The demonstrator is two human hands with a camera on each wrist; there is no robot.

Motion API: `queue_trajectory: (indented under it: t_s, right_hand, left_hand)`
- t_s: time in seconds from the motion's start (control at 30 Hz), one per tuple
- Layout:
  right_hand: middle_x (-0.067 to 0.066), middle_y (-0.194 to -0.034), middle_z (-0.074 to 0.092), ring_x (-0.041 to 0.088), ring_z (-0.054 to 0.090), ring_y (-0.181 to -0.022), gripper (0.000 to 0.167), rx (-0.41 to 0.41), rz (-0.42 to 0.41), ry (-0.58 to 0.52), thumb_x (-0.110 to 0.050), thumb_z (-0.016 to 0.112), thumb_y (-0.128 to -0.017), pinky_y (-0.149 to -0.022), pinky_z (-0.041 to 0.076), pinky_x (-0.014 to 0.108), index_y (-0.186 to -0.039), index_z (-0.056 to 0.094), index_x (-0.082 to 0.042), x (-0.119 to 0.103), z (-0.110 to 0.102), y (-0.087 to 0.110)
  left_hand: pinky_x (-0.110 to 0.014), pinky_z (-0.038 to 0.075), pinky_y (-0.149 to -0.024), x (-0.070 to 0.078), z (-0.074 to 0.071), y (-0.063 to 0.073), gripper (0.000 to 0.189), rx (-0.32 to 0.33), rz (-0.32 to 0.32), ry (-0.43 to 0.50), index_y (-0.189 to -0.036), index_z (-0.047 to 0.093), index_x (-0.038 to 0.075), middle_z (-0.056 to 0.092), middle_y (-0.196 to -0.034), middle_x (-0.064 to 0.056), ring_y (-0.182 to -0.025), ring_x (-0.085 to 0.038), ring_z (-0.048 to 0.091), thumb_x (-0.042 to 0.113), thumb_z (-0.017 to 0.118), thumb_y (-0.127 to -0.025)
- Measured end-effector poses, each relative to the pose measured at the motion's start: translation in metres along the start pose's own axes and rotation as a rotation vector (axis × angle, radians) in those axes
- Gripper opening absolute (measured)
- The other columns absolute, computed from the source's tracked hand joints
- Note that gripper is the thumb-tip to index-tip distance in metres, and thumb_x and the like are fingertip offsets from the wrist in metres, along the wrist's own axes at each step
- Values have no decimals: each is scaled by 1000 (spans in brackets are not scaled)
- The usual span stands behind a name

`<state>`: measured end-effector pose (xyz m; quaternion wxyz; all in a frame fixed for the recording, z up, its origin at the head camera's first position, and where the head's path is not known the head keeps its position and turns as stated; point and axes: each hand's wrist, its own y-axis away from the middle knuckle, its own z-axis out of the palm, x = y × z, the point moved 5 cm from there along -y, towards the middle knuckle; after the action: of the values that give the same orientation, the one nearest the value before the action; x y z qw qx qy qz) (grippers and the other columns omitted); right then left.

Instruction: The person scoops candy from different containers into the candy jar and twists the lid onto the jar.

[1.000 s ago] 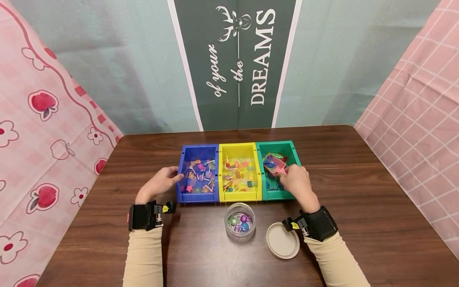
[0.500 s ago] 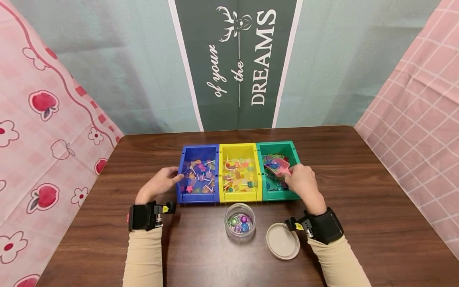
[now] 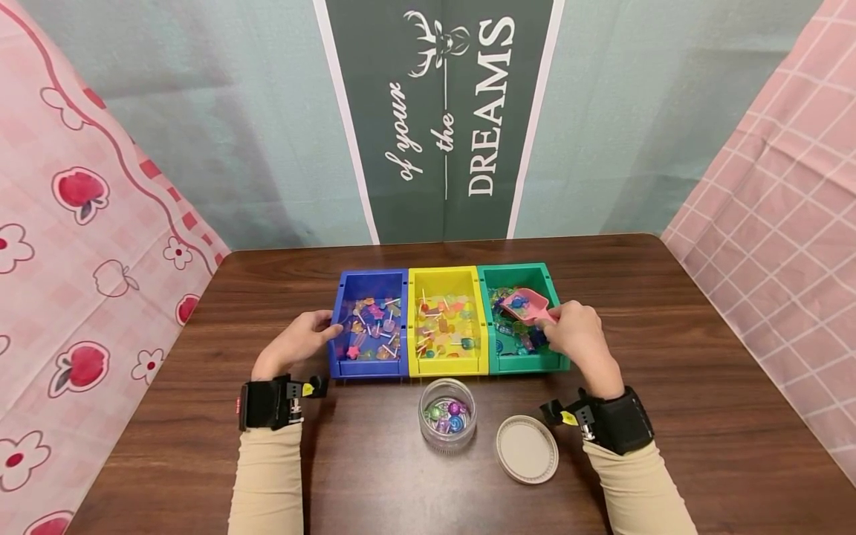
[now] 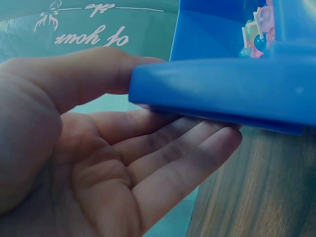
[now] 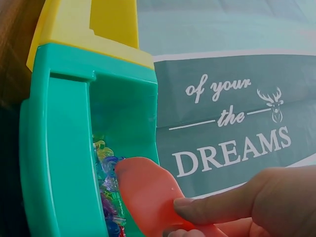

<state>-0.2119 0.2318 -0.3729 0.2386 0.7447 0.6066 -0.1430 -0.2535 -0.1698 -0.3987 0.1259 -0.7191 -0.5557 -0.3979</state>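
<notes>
My right hand (image 3: 576,334) grips the handle of a small pink scoop (image 3: 527,306), raised inside the green bin (image 3: 515,276). A few blue and clear plastic candies lie in the scoop's bowl; more colourful candies (image 5: 109,190) lie beneath it. Seen from the right wrist, the scoop (image 5: 148,197) shows its underside, with my thumb pressed along it. At the far left my left hand (image 3: 299,342) pinches the side of the blue bin (image 3: 374,284). In the left wrist view the thumb lies on one face of its rim (image 4: 222,89), the fingers under it.
A yellow bin (image 3: 443,279) with lollipops and candies stands between the blue and green bins. In front of them are a clear round jar (image 3: 448,442) with several candies and a pale round lid (image 3: 527,450). Wooden table (image 3: 374,475); cloths hang behind and at both sides.
My right hand has drawn the scoop up and to the right within the green bin, with blue candies in its bowl. The left hand has stayed on the blue bin.
</notes>
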Motion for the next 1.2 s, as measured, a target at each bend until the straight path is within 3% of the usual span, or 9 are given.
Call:
queue_trajectory:
  t_s: [0.47, 0.83, 1.2]
  right_hand:
    - [29, -95, 65, 19, 57, -63, 48, 17, -20, -23, -26, 60, -95, -51, 43, 24, -124, 57, 13, 0, -14, 3]
    - [16, -71, 66, 11, 60, -56, 48, -45, -52, -66, -24, 61, -95, -54, 47, 24, -122, 57, 15, 6, -16, 1]
    - [12, -70, 63, 13, 56, -59, 44, -84, -114, -82, -24, 62, -94, -57, 48, 24, -118, 60, 13, 10, -15, 2]
  left_hand:
    - [-52, 48, -101, 3, -4, 1, 44, 16, 17, -9, -136, 43, -14, 58, -127, -31, -112, -34, 60, 15, 44, -102]
    - [-51, 49, -100, 1, -2, 1, 44, 25, 3, 10, -135, 45, -12, 60, -125, -30, -107, -32, 61, 17, 45, -102]
    - [-52, 48, -101, -1, -1, 2, 43, 29, -8, 28, -134, 45, -12, 61, -124, -29, -107, -30, 61, 16, 46, -102]
